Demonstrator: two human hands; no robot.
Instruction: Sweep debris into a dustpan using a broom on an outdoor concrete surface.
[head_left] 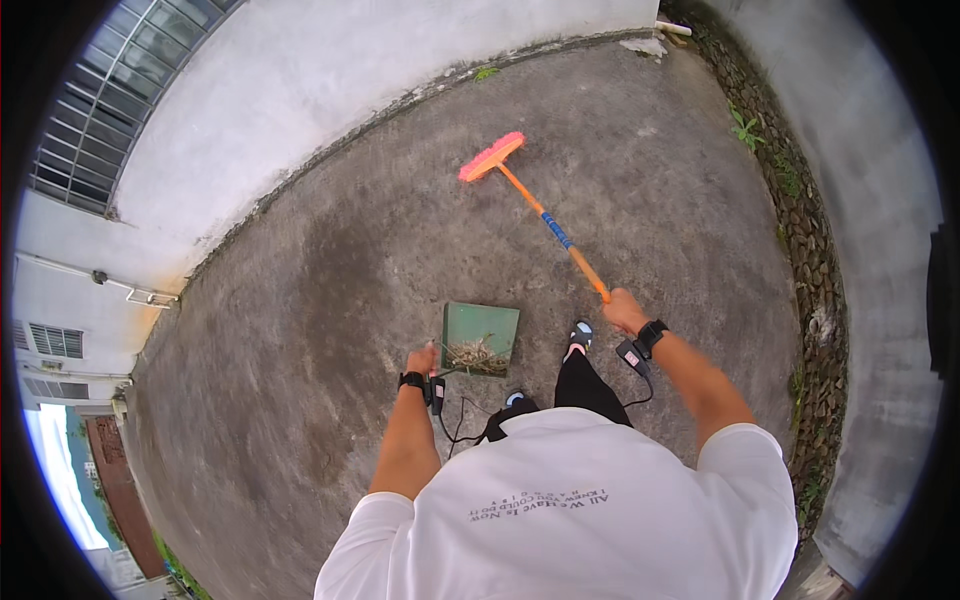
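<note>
The right hand (627,312) gripped the orange broom (556,230); the left hand (422,360) held the green dustpan (480,320), apparently by its handle. Debris (478,354) lay along its near edge.

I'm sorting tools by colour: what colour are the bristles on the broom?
The bristles are bright pink, seen best in the head view.

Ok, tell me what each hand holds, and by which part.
Left hand: green dustpan, by its handle. Right hand: orange broom, by the near end of its pole.
</note>
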